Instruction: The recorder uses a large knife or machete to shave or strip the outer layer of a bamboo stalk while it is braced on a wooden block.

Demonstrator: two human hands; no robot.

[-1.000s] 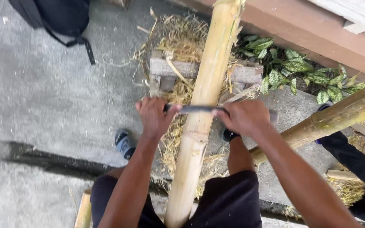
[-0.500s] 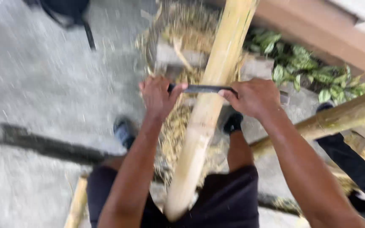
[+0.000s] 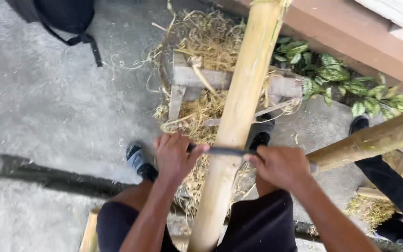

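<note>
Bamboo pole (image 3: pixel 239 116), stiff, smooth and probably slippery, leans from the wooden stool (image 3: pixel 197 77) down between the person's knees. Left hand (image 3: pixel 176 156) and right hand (image 3: pixel 281 165) each close around one end of the drawknife blade (image 3: pixel 225 150) laid across it. Since the earlier frame, the blade sits lower on the pole, nearer the body.

A black backpack (image 3: pixel 54 14) is lying on the grey concrete floor (image 3: pixel 47 102). Green leafy plants (image 3: pixel 350 88) are growing beside a reddish-brown wall edge (image 3: pixel 350 42), and a second bamboo pole (image 3: pixel 374 140) is slanting in nearby.
</note>
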